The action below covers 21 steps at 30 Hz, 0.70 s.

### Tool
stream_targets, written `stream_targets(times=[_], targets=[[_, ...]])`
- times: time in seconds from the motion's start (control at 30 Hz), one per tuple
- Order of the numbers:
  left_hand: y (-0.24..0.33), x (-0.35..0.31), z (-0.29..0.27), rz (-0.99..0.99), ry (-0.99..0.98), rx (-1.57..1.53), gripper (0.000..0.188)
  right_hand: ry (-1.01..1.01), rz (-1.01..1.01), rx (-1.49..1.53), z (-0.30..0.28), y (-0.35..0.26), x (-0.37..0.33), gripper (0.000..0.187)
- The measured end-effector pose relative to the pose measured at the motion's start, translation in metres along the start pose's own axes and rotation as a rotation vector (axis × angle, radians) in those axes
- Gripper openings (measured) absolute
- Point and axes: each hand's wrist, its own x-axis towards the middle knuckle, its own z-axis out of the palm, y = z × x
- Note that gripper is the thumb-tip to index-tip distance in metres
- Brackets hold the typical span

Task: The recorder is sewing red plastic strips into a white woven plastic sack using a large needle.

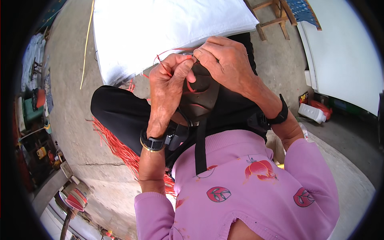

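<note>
My left hand (170, 76) is closed, thumb against fingers, on a thin red plastic-looking strand (160, 60) that loops out over its back. Fingertips meet just above my lap, where my right hand (226, 60) pinches close beside the left. Between them shows a small shiny piece (188, 54), too small to name; whatever the right fingers grip is hidden. Below the hands, a dark brown smooth surface (196, 106) sits between my legs, with a curl of red strand over it. A long bundle of red strands (114, 140) lies beside my left leg.
A large white sheet-like cover (168, 24) spreads just ahead of my hands. Further right stand a wooden stool (276, 18), a white cabinet-like panel (344, 48) and a white plastic bottle (312, 113) on the floor. A yellow strip (87, 44) lies at the left on concrete.
</note>
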Motion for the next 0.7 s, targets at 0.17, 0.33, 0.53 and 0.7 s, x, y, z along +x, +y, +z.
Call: stream_targets(times=[0.17, 0.33, 0.53, 0.7], targets=[[-0.002, 0.002, -0.001, 0.014, 0.009, -0.007, 0.010, 0.009, -0.024, -0.015, 0.004, 0.002, -0.001, 0.012], [-0.007, 0.005, 0.004, 0.062, 0.055, -0.072, 0.011, -0.055, -0.036, -0.040, 0.008, 0.000, -0.006, 0.010], [-0.020, 0.013, -0.008, 0.117, 0.347, -0.353, 0.010, 0.246, -0.159, -0.144, 0.001, -0.007, -0.014, 0.011], [-0.022, 0.002, 0.012, 0.038, 0.264, -0.301, 0.015, 0.027, 0.611, 0.724, 0.023, 0.001, -0.036, 0.021]])
